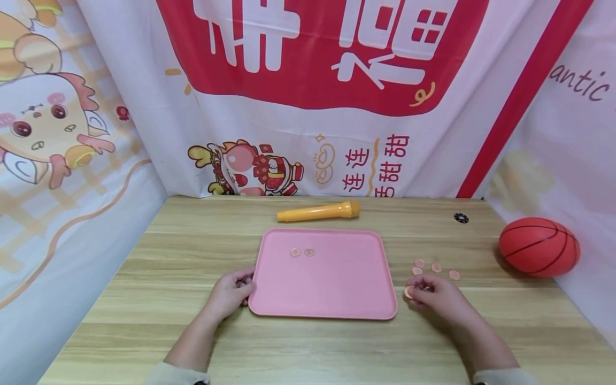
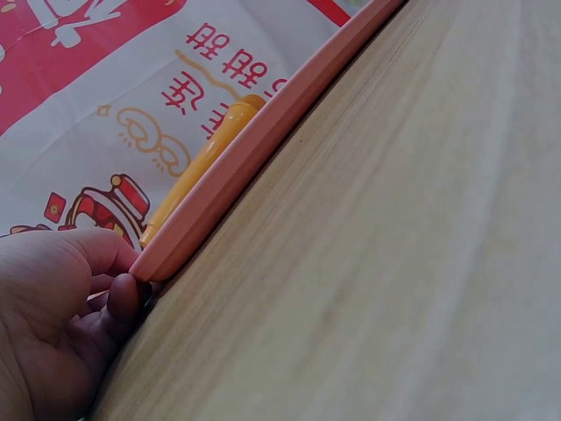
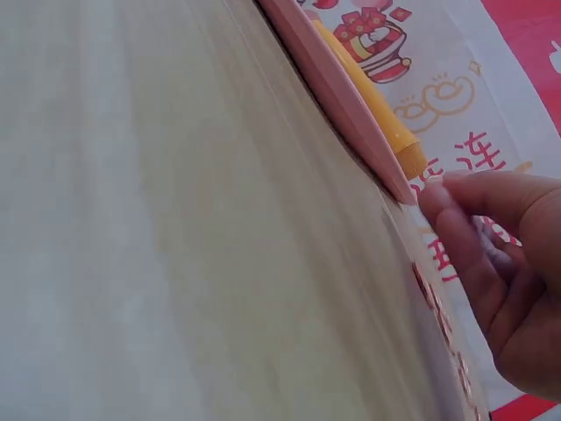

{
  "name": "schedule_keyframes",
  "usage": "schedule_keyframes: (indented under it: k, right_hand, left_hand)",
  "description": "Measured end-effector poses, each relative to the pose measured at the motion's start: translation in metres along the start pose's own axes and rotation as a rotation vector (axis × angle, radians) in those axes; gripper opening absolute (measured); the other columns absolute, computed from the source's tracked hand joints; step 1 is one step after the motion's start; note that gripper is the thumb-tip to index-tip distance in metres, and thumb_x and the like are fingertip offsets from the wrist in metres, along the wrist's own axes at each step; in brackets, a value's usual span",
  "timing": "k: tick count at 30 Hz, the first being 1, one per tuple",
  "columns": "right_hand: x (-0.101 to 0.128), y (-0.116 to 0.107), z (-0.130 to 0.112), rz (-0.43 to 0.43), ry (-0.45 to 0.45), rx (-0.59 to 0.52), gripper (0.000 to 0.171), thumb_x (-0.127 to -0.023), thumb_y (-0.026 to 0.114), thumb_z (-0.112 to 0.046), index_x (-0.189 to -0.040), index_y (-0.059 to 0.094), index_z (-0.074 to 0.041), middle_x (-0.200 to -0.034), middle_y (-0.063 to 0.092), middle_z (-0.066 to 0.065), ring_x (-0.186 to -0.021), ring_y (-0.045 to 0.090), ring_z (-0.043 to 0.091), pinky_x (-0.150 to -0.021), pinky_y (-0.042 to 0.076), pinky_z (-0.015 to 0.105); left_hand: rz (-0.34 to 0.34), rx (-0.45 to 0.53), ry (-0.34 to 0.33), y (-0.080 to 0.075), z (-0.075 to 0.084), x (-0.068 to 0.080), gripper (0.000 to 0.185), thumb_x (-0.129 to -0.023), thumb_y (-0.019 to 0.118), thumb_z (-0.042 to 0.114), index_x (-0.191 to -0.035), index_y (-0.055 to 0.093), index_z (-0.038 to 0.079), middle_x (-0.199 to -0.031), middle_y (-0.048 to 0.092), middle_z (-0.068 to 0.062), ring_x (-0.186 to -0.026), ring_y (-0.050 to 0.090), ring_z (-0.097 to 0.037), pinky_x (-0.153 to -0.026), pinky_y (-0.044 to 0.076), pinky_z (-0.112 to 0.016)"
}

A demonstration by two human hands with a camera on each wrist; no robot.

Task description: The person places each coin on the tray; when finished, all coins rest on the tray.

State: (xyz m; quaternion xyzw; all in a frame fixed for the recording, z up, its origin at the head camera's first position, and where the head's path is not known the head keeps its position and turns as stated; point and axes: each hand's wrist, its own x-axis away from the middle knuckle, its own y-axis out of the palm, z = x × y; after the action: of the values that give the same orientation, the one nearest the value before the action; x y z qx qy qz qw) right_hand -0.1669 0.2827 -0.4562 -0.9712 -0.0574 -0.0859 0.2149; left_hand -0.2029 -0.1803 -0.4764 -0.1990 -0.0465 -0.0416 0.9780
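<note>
A pink tray (image 1: 332, 289) lies in the middle of the wooden table, with two copper coins (image 1: 302, 252) near its far edge. My left hand (image 1: 231, 293) rests at the tray's left front corner (image 2: 162, 259), its curled fingers touching the rim. Just right of the tray, my right hand (image 1: 430, 297) pinches a copper coin (image 1: 409, 292) low over the table. Several loose coins (image 1: 435, 267) lie on the wood just beyond that hand. In the right wrist view the fingers (image 3: 491, 254) curl beside the tray's corner (image 3: 394, 180); the coin is hidden there.
An orange toy microphone (image 1: 318, 212) lies behind the tray. A red-orange ball (image 1: 539, 246) sits at the right edge against the printed cloth. A small black disc (image 1: 461, 217) lies at the back right. Printed cloth walls close in the table on three sides.
</note>
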Motion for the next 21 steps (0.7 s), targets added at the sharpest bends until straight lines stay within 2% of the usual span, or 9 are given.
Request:
schedule_keyframes:
  k: [7,12,14,19,21]
  right_hand:
    - [-0.021,0.016,-0.023,0.001,-0.044,-0.082,0.037,-0.093,0.065,-0.013,-0.120,0.058,0.011,-0.094,0.064,0.007,-0.082,0.064,0.007,-0.073,0.058,0.021]
    - [-0.040,0.032,-0.039,0.014,-0.036,-0.056,0.037,-0.093,0.063,-0.012,-0.125,0.058,0.006,-0.094,0.064,0.006,-0.083,0.064,0.008,-0.074,0.058,0.022]
    - [-0.046,0.039,-0.044,0.022,-0.038,-0.078,0.037,-0.092,0.064,-0.010,-0.125,0.058,0.006,-0.092,0.062,0.004,-0.083,0.061,0.008,-0.075,0.058,0.021]
    - [-0.062,0.053,-0.055,0.039,-0.115,-0.126,0.043,-0.084,0.069,-0.002,-0.124,0.058,0.009,-0.090,0.059,0.002,-0.085,0.054,0.009,-0.073,0.054,0.017]
    - [-0.067,0.058,-0.058,0.049,-0.131,-0.094,0.044,-0.082,0.072,-0.003,-0.123,0.060,0.008,-0.091,0.060,0.003,-0.085,0.054,0.009,-0.071,0.053,0.016]
  left_hand:
    - [0.000,-0.002,0.002,0.000,-0.002,-0.001,0.045,-0.088,0.061,0.002,-0.132,0.056,-0.008,-0.088,0.060,-0.009,-0.061,0.053,-0.008,-0.053,0.050,-0.020]
    - [0.005,-0.009,0.004,0.000,-0.002,-0.002,0.045,-0.088,0.061,0.002,-0.132,0.056,-0.008,-0.087,0.060,-0.009,-0.060,0.053,-0.008,-0.052,0.049,-0.020]
    - [0.005,-0.008,0.004,0.000,-0.002,-0.002,0.045,-0.088,0.061,0.002,-0.132,0.056,-0.008,-0.087,0.060,-0.008,-0.060,0.053,-0.008,-0.052,0.049,-0.020]
    - [0.001,-0.005,0.003,0.000,-0.001,-0.001,0.045,-0.088,0.061,0.002,-0.132,0.055,-0.008,-0.087,0.059,-0.008,-0.061,0.053,-0.007,-0.053,0.049,-0.019]
    - [0.000,-0.004,0.002,0.000,-0.001,-0.001,0.045,-0.088,0.060,0.002,-0.132,0.055,-0.008,-0.087,0.059,-0.008,-0.061,0.052,-0.007,-0.053,0.049,-0.019]
